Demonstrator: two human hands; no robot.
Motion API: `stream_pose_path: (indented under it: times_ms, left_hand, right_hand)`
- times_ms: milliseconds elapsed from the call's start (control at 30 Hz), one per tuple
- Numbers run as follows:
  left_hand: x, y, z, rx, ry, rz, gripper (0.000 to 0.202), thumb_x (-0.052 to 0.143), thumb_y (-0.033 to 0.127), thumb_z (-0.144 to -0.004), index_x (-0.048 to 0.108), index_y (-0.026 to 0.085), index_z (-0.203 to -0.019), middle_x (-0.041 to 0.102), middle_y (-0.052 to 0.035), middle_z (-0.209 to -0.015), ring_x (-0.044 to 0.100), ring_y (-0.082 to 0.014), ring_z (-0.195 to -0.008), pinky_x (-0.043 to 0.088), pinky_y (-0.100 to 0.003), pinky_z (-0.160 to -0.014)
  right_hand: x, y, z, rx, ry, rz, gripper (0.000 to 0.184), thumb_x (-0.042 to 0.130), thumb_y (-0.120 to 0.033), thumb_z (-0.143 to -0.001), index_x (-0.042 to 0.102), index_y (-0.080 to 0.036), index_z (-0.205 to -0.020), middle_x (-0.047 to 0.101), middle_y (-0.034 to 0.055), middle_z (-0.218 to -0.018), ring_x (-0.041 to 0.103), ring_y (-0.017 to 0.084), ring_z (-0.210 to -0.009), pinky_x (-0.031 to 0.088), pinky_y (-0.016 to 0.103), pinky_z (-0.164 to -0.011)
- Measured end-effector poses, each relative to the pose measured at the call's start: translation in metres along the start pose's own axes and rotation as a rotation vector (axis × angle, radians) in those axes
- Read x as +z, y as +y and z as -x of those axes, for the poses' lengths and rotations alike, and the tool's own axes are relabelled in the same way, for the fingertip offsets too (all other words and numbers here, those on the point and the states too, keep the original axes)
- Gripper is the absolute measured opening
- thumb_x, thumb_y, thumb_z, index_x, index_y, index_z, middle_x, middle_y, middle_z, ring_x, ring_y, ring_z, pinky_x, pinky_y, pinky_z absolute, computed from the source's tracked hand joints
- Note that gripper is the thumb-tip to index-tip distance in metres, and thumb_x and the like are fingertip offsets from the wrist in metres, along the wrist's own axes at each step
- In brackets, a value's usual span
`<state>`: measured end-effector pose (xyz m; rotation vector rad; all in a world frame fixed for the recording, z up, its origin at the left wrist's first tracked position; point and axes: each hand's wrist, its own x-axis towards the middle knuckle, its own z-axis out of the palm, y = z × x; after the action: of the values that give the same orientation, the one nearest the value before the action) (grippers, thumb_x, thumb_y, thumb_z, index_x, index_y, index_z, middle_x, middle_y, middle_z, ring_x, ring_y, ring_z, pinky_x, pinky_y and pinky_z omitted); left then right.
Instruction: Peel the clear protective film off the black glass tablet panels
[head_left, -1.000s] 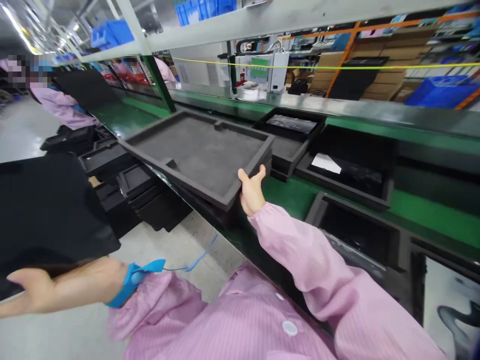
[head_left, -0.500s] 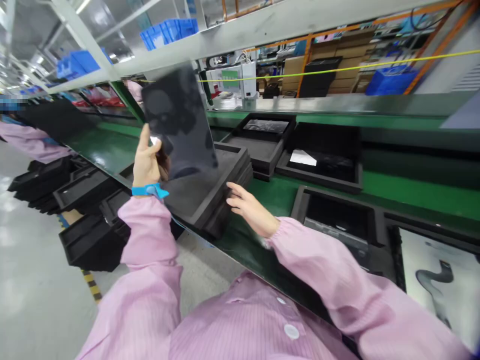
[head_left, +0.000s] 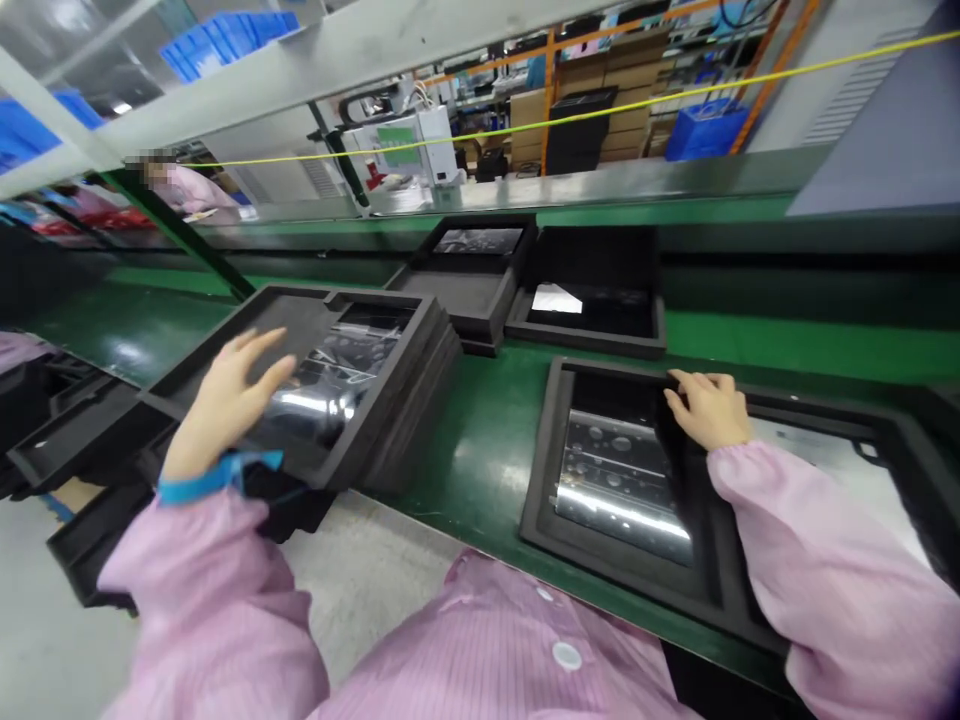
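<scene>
My left hand (head_left: pixel 232 402), with a blue wrist strap (head_left: pixel 217 477), hovers over the top foam tray (head_left: pixel 421 345) of a stack. Its fingers are apart and hold nothing. Beneath and to the right of it, a glossy dark panel (head_left: pixel 341 365) lies in that tray's right part. My right hand (head_left: pixel 709 408) is at the far edge of another black foam tray (head_left: pixel 541 480), thumb and fingers slightly apart, fingertips at the rim. Another glossy dark panel (head_left: pixel 619 490) lies in this tray, left of the hand. Right of it, a silvery panel (head_left: pixel 832 460) is partly behind my forearm.
Two more foam trays with glossy pieces, one tray (head_left: pixel 469 290) left and one tray (head_left: pixel 592 290) right, stand further back on the green bench (head_left: pixel 480 420). More black trays (head_left: pixel 82 425) are stacked low at left. A yellow cord (head_left: pixel 600 110) crosses above the bench.
The dark panel my left hand held upright now lies in the stacked tray, and that hand has let go. My right hand has moved from beside the stack to the right-hand tray. The view has shifted right.
</scene>
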<state>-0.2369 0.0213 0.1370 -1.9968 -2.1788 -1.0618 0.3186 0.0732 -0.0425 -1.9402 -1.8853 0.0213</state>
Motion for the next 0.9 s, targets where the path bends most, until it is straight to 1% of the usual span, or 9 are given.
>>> stream_pose_path:
  times_ms: [100, 167, 233, 333, 433, 500, 700, 800, 900]
  left_hand:
    - [0.011, 0.017, 0.07, -0.07, -0.007, -0.032, 0.05, 0.06, 0.046, -0.081, 0.06, 0.023, -0.125, 0.042, -0.0095, -0.148, 0.025, -0.0369, -0.142, 0.021, -0.06, -0.113]
    - [0.03, 0.026, 0.109, -0.066, -0.003, -0.006, 0.046, 0.064, 0.042, -0.079, 0.061, 0.025, -0.121, 0.035, -0.0103, -0.152, 0.015, -0.0409, -0.144, 0.007, -0.07, -0.11]
    - [0.054, 0.032, 0.13, -0.006, 0.195, -0.001, 0.04, 0.071, 0.035, -0.076, 0.064, 0.025, -0.114, 0.036, -0.0111, -0.151, 0.018, -0.0376, -0.144, 0.015, -0.064, -0.113]
    - [0.081, 0.035, 0.131, 0.098, 0.519, 0.016, 0.027, 0.075, 0.027, -0.073, 0.068, 0.021, -0.098, 0.062, -0.0124, -0.122, 0.045, -0.0318, -0.13, 0.031, -0.053, -0.11]
    - [0.094, 0.031, 0.118, 0.099, 0.621, 0.016, 0.021, 0.077, 0.028, -0.071, 0.069, 0.019, -0.088, 0.068, -0.0068, -0.092, 0.059, -0.0289, -0.111, 0.037, -0.05, -0.103]
    - [0.097, 0.028, 0.111, 0.084, 0.645, 0.013, 0.021, 0.077, 0.03, -0.07, 0.069, 0.018, -0.085, 0.064, -0.0044, -0.083, 0.061, -0.0276, -0.104, 0.037, -0.05, -0.102]
    - [0.099, 0.02, 0.106, 0.076, 0.654, 0.033, 0.022, 0.076, 0.034, -0.07, 0.069, 0.017, -0.082, 0.059, -0.0012, -0.074, 0.062, -0.0237, -0.089, 0.036, -0.051, -0.102]
    - [0.092, 0.022, 0.108, 0.069, 0.62, 0.043, 0.019, 0.075, 0.033, -0.072, 0.069, 0.018, -0.082, 0.06, -0.0015, -0.075, 0.063, -0.0233, -0.089, 0.035, -0.052, -0.104]
    - [0.086, 0.033, 0.114, 0.066, 0.579, 0.047, 0.011, 0.072, 0.024, -0.075, 0.068, 0.019, -0.084, 0.062, -0.0031, -0.084, 0.063, -0.024, -0.096, 0.032, -0.054, -0.108]
  right_hand:
    - [0.004, 0.003, 0.004, -0.041, 0.001, 0.031, 0.051, 0.037, -0.042, -0.084, 0.058, -0.011, -0.119, 0.064, 0.0172, -0.101, 0.044, 0.042, -0.108, 0.04, 0.06, -0.08]
    - [0.002, 0.003, 0.006, -0.092, 0.005, 0.031, 0.052, 0.036, -0.042, -0.086, 0.058, -0.009, -0.12, 0.063, 0.0193, -0.104, 0.044, 0.042, -0.107, 0.037, 0.062, -0.081]
    - [-0.002, -0.005, 0.009, -0.185, 0.004, 0.01, 0.05, 0.033, -0.039, -0.088, 0.059, -0.006, -0.117, 0.062, 0.0225, -0.107, 0.044, 0.043, -0.107, 0.032, 0.065, -0.084]
    - [-0.005, -0.038, 0.019, -0.468, -0.083, -0.087, 0.042, 0.033, -0.035, -0.092, 0.064, -0.013, -0.11, 0.063, 0.017, -0.11, 0.046, 0.036, -0.108, 0.03, 0.061, -0.092]
    - [0.001, -0.087, 0.041, -0.847, -0.279, -0.238, 0.031, 0.037, -0.033, -0.093, 0.065, -0.025, -0.105, 0.066, 0.0035, -0.105, 0.051, 0.023, -0.107, 0.037, 0.042, -0.097]
    - [0.01, -0.112, 0.055, -0.988, -0.379, -0.305, 0.027, 0.04, -0.029, -0.091, 0.062, -0.026, -0.106, 0.066, 0.0014, -0.099, 0.052, 0.019, -0.102, 0.04, 0.035, -0.094]
    - [0.023, -0.125, 0.066, -1.015, -0.453, -0.375, 0.024, 0.044, -0.031, -0.086, 0.057, -0.018, -0.101, 0.063, 0.006, -0.088, 0.052, 0.02, -0.078, 0.043, 0.041, -0.084]
    - [0.017, -0.125, 0.063, -1.022, -0.441, -0.391, 0.024, 0.04, -0.037, -0.087, 0.057, -0.022, -0.081, 0.059, 0.0049, -0.076, 0.051, 0.02, -0.071, 0.043, 0.039, -0.068]
    - [0.007, -0.128, 0.064, -1.038, -0.414, -0.439, 0.039, 0.041, -0.047, -0.087, 0.046, -0.025, -0.056, 0.053, 0.0035, -0.064, 0.049, 0.021, -0.067, 0.041, 0.037, -0.061]
